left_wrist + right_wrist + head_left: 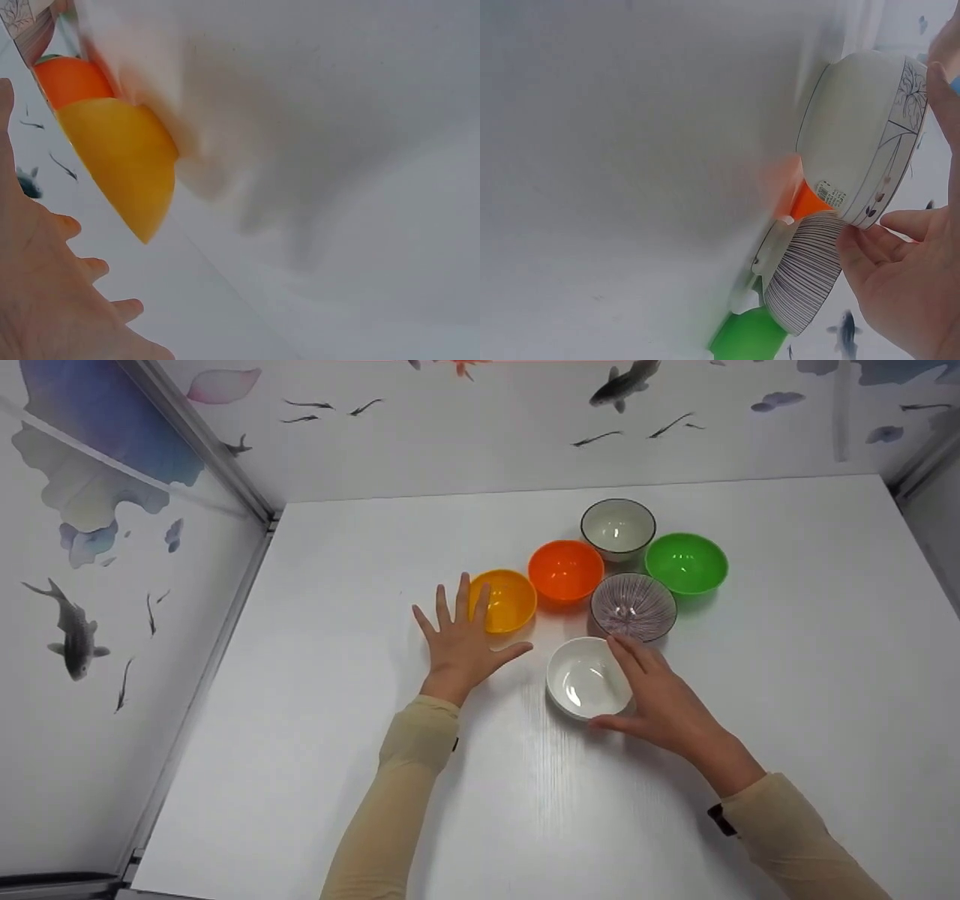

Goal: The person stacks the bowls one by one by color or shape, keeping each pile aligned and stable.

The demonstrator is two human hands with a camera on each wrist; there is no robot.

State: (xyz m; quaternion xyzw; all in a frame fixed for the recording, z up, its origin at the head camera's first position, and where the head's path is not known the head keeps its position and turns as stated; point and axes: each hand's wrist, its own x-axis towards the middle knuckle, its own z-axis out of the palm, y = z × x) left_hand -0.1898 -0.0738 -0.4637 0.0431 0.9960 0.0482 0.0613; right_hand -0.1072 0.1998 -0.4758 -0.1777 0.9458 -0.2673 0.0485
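Observation:
With thumb and fingertips on opposite parts of the rim, my right hand (pixel 664 701) holds a white bowl (pixel 581 679). The right wrist view shows a patterned band around the outside of this white bowl (pixel 851 127). Fingers of that hand also come close to a purple-striped bowl (pixel 637 611); whether they touch it I cannot tell. My left hand (pixel 461 641) is spread wide, fingers straight, beside and partly over a yellow bowl (pixel 514 604). Nothing is held in it. In the left wrist view the yellow bowl (pixel 124 154) stands apart from the palm.
An orange bowl (pixel 566 570) sits between the yellow and striped ones. Behind are a pale bowl with a dark rim (pixel 619 525) and a green bowl (pixel 686 562). All stand upright on the white table (pixel 315 675). Printed walls (pixel 450 442) border the back and left.

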